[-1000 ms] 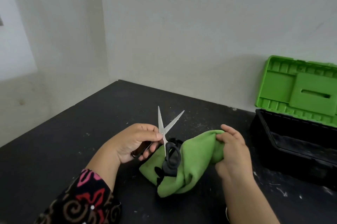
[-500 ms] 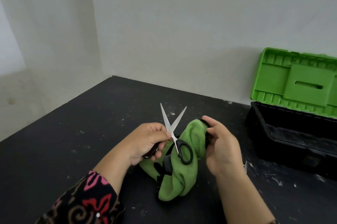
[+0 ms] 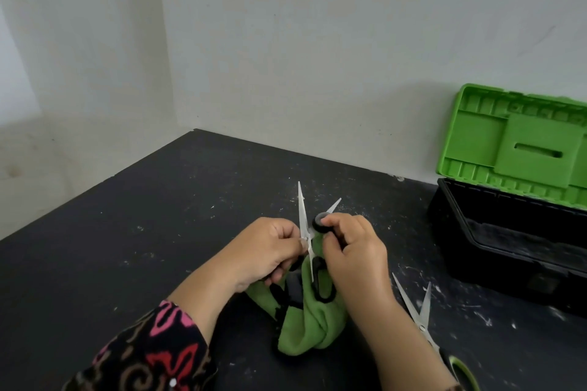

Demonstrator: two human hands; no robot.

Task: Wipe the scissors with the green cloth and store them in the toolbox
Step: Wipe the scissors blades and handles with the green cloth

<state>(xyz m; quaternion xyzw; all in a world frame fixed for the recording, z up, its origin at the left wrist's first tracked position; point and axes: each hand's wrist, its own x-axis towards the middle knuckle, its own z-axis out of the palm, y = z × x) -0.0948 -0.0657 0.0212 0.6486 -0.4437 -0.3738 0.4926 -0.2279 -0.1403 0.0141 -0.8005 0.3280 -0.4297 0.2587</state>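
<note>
The black-handled scissors (image 3: 304,219) stand with blades open, tips pointing away from me. My left hand (image 3: 266,250) pinches them near the pivot. One black handle loop (image 3: 324,284) lies against the green cloth (image 3: 314,327), which is bunched on the table under both hands. My right hand (image 3: 352,250) is closed on the cloth's upper fold, pressed against the right blade. A black rounded piece shows at its fingertips; I cannot tell what it belongs to. The toolbox (image 3: 508,250) sits open at the right, black base with green lid (image 3: 524,149) raised.
A second pair of scissors (image 3: 419,317) with a green and black handle lies on the black table (image 3: 158,231) just right of my right forearm, blades slightly open. White walls meet the table's back and left edges. White flecks dot the tabletop.
My right hand has slid up the cloth to the blades, close to my left hand. The view shifted, and the second pair of scissors now shows at the lower right.
</note>
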